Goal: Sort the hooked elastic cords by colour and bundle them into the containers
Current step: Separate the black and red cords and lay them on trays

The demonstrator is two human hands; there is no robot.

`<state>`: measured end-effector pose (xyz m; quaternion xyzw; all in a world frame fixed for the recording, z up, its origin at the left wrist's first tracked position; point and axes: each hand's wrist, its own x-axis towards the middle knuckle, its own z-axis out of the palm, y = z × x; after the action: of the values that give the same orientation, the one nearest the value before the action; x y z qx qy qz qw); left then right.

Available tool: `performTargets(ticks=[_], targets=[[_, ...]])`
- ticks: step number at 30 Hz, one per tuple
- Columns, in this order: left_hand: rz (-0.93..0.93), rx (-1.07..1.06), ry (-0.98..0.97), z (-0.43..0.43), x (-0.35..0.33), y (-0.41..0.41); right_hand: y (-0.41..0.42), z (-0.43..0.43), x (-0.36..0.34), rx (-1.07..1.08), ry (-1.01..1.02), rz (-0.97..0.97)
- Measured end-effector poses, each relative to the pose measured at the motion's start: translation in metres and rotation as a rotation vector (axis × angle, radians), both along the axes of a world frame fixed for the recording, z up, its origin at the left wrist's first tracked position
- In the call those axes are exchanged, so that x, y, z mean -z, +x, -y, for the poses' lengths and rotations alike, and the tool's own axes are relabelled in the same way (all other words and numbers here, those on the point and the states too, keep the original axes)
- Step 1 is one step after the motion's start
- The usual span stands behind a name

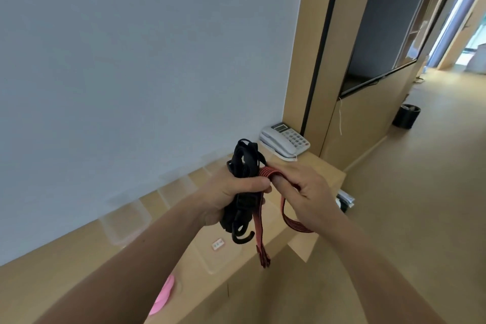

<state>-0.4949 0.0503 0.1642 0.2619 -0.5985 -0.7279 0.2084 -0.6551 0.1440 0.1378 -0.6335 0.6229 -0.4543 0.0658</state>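
My left hand (228, 192) grips a bundle of black elastic cords (243, 163) with black hooks hanging below the fist. A red cord with black stripes (259, 229) runs from that same grip and dangles down past the hooks. My right hand (306, 192) pinches a loop of the red cord just right of the left thumb, and the loop hangs under the palm. Both hands are held above a wooden counter (323, 168). Clear plastic containers (126, 221) stand in a row on the counter along the wall, and another clear container (215, 258) lies below my left forearm.
A white desk telephone (285, 142) sits at the counter's far end by the wall. A pink object (163, 294) lies on the counter under my left arm. A small label (218, 244) lies near the hooks. A black bin (406, 116) stands on the floor down the corridor.
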Motion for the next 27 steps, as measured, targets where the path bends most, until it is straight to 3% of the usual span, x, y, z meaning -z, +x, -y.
performTargets(ticks=[7,13,15,27], targets=[[0.016,0.071,-0.023,0.040,0.006,-0.045,-0.037,0.032,0.005,0.019,0.135,-0.050],[-0.190,0.151,0.056,0.082,-0.011,-0.080,-0.058,0.062,-0.005,-0.067,0.054,0.447],[-0.255,0.152,0.118,0.094,-0.017,-0.094,-0.061,0.069,0.000,-0.079,0.038,0.505],[-0.155,0.142,0.174,0.141,-0.006,-0.163,-0.112,0.105,0.010,-0.093,0.419,0.337]])
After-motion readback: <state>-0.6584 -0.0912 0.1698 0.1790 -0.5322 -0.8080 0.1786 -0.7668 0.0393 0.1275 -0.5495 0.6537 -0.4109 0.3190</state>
